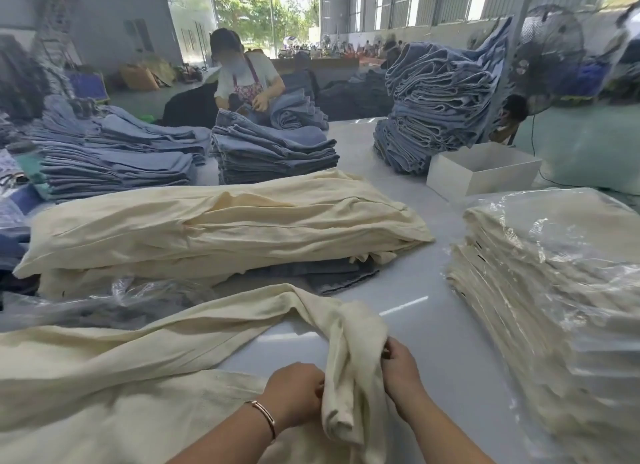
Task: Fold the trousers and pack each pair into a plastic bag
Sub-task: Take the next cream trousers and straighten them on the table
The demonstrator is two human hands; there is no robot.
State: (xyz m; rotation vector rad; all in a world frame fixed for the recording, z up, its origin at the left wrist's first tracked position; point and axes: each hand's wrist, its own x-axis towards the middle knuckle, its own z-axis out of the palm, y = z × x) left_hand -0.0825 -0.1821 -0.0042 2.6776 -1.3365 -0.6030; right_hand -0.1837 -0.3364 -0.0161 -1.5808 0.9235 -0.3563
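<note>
A pair of cream trousers (145, 359) lies spread across the near left of the white table (446, 342). Its leg end hangs bunched between my hands. My left hand (294, 394), with a thin bracelet on the wrist, grips the left side of that bunched cloth. On the right side my right hand (398, 366) pinches the same cloth. Just beyond the trousers on the left lie clear plastic bags (114, 300). At the right stands a tall stack of cream trousers packed in plastic bags (554, 290).
A heap of unfolded cream trousers (221, 221) fills the middle of the table, over some grey ones. Stacks of blue jeans (273, 151) stand behind, a leaning one (443, 96) at the back right. A white box (481, 172) sits beside it. A person (246, 75) works opposite.
</note>
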